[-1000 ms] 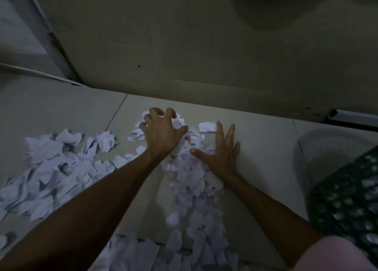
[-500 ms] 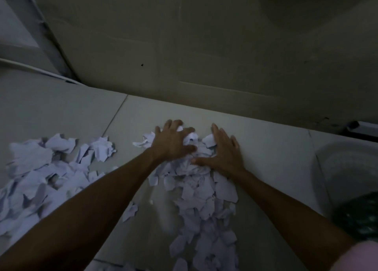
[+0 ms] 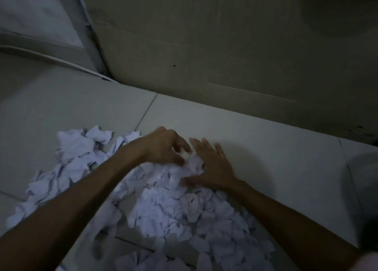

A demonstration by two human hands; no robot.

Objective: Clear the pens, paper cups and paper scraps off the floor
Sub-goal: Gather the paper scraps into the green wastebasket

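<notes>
Head view: dim and motion-blurred; you look down at both your hands working a heap of torn paper on a tiled floor (image 3: 266, 148).
Left hand: your left hand (image 3: 165, 146) sits at the far edge of the heap, fingers curled down into the scraps, raking them; blur hides whether it has actually closed on any.
Right hand: your right hand (image 3: 212, 164) lies flat, fingers straight and spread, palm pressing the heap's right flank; it holds nothing.
Paper scraps: the paper scraps (image 3: 173, 205) lie between and near-side of your hands, running down toward you; a second spread (image 3: 77, 160) lies to the left, beyond your left forearm.
Change, hands: a second ago your hands were apart with a loose trail of scraps between them; now they are almost touching at the far end.
Change, heap: the thin trail has bunched into a thicker mound under your palms, and the gap to the left-hand spread has mostly closed.
Meaning: you appear to be gathering, not yet lifting; the far edge looks swept in, so that strip of floor by the cardboard wall (image 3: 225, 56) is cleared.
Left to do: the bulk of the scraps is on the floor, so the task looks well short of done.
Not seen: no pens or paper cups in this frame.
Risk: light scraps may slip out past your flat right hand when you scoop.
</notes>
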